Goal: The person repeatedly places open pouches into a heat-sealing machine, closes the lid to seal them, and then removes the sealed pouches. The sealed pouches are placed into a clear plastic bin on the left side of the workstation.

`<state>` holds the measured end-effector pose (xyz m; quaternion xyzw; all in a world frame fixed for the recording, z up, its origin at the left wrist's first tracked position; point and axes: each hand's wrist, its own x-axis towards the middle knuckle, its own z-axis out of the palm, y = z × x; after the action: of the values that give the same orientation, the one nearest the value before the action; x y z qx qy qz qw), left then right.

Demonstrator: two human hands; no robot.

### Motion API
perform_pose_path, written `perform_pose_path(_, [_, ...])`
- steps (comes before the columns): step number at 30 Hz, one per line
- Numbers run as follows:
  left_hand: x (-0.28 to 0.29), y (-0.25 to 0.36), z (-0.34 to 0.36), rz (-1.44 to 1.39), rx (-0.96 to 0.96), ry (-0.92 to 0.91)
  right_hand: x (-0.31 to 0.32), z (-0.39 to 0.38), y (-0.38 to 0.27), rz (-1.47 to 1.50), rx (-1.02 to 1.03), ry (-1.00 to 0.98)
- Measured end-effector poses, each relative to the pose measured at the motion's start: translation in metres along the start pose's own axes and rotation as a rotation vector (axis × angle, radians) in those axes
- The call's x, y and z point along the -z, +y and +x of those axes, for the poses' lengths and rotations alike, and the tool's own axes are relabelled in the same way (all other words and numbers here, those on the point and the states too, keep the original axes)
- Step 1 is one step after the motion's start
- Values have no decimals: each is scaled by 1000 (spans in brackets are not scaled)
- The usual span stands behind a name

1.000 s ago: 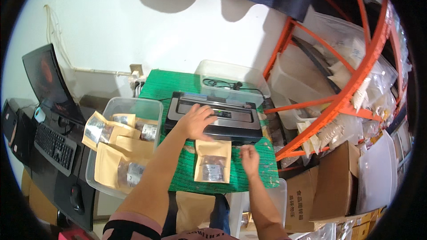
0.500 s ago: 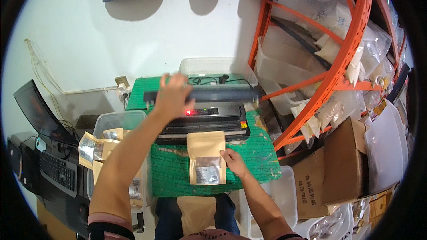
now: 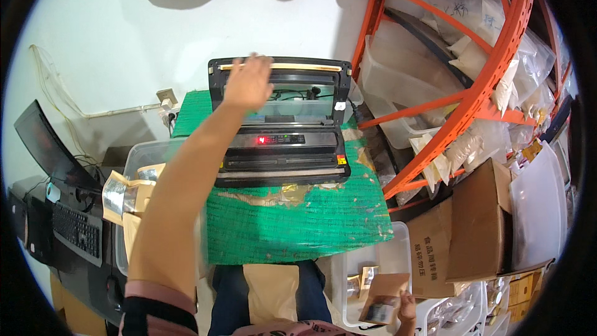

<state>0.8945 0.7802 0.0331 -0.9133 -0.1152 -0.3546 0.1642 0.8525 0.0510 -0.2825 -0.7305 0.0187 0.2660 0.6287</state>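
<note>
My left hand [image 3: 247,85] reaches forward to the raised lid [image 3: 311,76] of a black and silver vacuum sealer [image 3: 286,155], its fingers stretched over the lid's upper edge. Red lit digits show on the sealer's panel. At the lower right my right hand [image 3: 407,308] grips the side of a brown kraft pouch [image 3: 384,295] with a window. That pouch hangs over a clear plastic bin [image 3: 401,242], where a few similar pouches [image 3: 360,281] lie. Another flat kraft pouch [image 3: 271,289] rests on my lap.
A green-covered table [image 3: 292,224] carries the sealer. On the left stand another clear bin with kraft pouches [image 3: 121,198], a keyboard [image 3: 76,230] and a monitor [image 3: 53,149]. An orange shelf rack [image 3: 460,109] and cardboard box [image 3: 479,224] are on the right.
The sealer's lid has swung up and back with my left hand at its edge. My right hand has carried the kraft pouch from the sealer's front down right, over the clear bin.
</note>
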Motion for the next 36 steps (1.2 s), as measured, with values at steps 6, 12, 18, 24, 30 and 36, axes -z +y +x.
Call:
perform_pose_path(6, [118, 104, -134, -350, -416, -1038, 25, 39, 121, 59, -168, 285])
perform_pose_path(12, [226, 175, -305, -632, -71, -1286, -6, 19, 133, -371, -803, -122])
perform_pose_path(18, [163, 242, -395, -627, 522, -457, -160, 13, 42, -486, 207, -261])
perform_pose_path(24, [126, 205, -402, -1330, 1437, -453, -290, -39, -89, -594, 719, -365])
perform_pose_path(30, [179, 238, -378, -1177, 672, -385, -303, -73, -169, -322, 848, -365])
perform_pose_path(36, [158, 234, -313, -1798, 855, -149, -338, -35, -254, -162, 962, -266])
